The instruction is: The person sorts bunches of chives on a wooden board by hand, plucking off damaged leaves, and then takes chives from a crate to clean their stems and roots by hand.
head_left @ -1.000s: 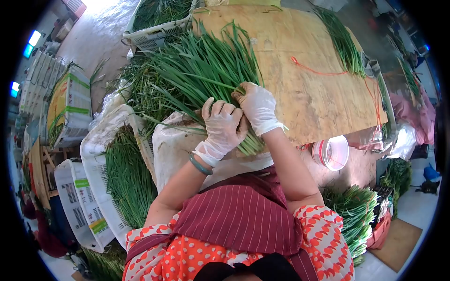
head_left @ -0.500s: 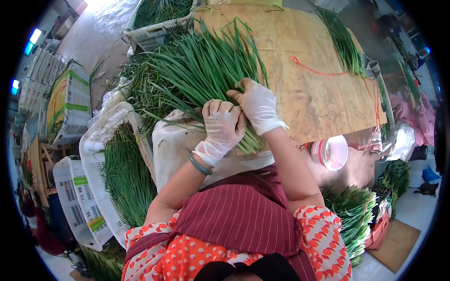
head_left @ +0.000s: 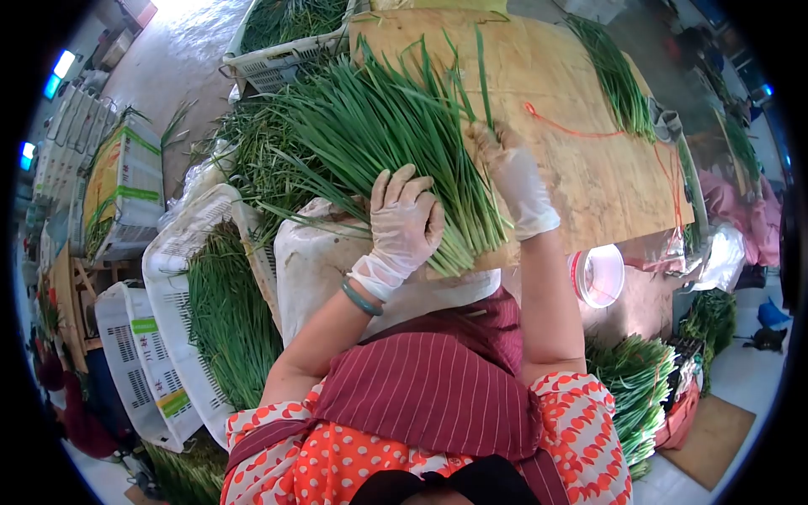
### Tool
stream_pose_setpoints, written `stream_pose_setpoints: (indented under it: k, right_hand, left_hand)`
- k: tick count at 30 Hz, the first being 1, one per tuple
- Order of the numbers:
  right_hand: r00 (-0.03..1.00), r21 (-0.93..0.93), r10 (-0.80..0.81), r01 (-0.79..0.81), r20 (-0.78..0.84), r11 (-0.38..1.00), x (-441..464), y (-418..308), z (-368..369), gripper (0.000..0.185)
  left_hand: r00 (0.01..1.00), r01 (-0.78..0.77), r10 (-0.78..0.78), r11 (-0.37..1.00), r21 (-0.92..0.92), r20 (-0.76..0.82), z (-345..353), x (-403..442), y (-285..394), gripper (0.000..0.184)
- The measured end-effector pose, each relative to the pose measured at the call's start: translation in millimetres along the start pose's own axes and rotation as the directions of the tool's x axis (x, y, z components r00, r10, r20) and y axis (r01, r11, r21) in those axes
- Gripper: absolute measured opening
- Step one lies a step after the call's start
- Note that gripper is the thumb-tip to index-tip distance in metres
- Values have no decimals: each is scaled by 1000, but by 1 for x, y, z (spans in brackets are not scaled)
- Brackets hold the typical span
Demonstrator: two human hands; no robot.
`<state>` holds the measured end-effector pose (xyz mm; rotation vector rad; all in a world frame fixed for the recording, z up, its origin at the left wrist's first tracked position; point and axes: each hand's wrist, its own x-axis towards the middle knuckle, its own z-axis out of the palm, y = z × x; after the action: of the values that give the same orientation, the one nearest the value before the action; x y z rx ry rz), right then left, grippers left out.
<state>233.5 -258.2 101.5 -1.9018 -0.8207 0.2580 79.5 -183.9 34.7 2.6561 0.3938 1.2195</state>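
A loose heap of garlic chives [head_left: 379,126] lies on the wooden board, leaves toward the far left and pale stalk ends toward me. My left hand [head_left: 400,223], in a thin translucent glove, rests on the heap's left side near the stalks, fingers loosely bent and apart. To the right of the heap, my right hand [head_left: 515,172], gloved too and slightly blurred, pinches a few chive blades [head_left: 482,71] that stick up past its fingertips. Its fingertips are partly smeared by motion.
The wooden board [head_left: 581,185] carries a red string [head_left: 572,129] and a smaller chive bunch [head_left: 614,80]. A crate of chives [head_left: 286,71] stands beyond, more white crates [head_left: 156,362] at left. A clear tub [head_left: 599,276] and chive bundles [head_left: 635,387] sit at lower right.
My right hand has moved right, away from my left, with a few chive blades in its fingers. My left hand has loosened and its fingers have lifted. The stalks lie more spread out.
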Motion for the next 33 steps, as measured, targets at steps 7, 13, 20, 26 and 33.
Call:
stream_pose_setpoints:
  k: [7,13,20,26,33]
  right_hand:
    - [745,429,-662,573,81,698,77,-141,30,31]
    - [878,-315,-343,447,334,837,64,-120,25,24]
    - [856,-631,157,227,493,742,-40,-15,7,21]
    - [920,-339,124,10,371,941,-49,12,11,23]
    - [931,-498,61,136,360,856,-62,-17,11,25]
  left_hand:
    - [998,55,-53,997,-53,45,-3,2,0,10]
    - [995,102,-104,984,-144,-4,-3,0,-5,16]
    - [993,114,-115,989,-94,-15,-4,2,-4,22]
    - [993,118,-121,986,-114,-13,-8,0,-6,28]
    - [991,121,-127,978,-170,-30,-5,-3,-10,32]
